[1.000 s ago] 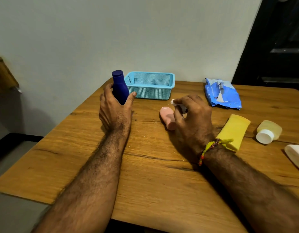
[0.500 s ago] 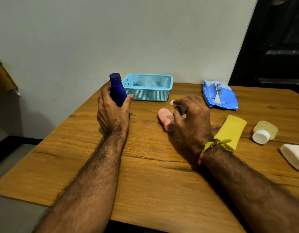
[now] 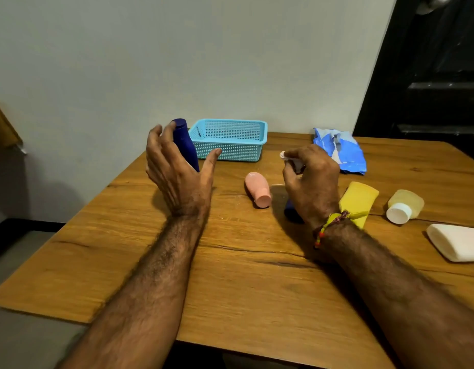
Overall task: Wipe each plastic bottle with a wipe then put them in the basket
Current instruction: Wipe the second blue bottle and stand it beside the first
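Observation:
A dark blue bottle [image 3: 184, 145] stands tilted at the table's far left, just left of the empty light blue basket [image 3: 253, 142]. My left hand [image 3: 177, 171] wraps it from the near side, fingers up at its cap and thumb stretched toward the basket. My right hand [image 3: 310, 182] is raised over the table middle, pinching a crumpled white wipe [image 3: 285, 155]. A pink bottle [image 3: 257, 189] lies on its side between my hands. Right of my right hand lie a yellow tube [image 3: 361, 195], a pale yellow bottle with a white cap [image 3: 405, 206] and a white bottle [image 3: 457, 242].
A blue wipes pack [image 3: 339, 150] lies at the back right of the wooden table [image 3: 244, 275]. A small dark blue object [image 3: 291, 213] shows under my right wrist. The wall runs behind the basket, and a dark door stands at the far right.
My left hand has risen and its fingers have slid up the blue bottle to the cap. My right hand has lifted with the wipe, uncovering the pink bottle.

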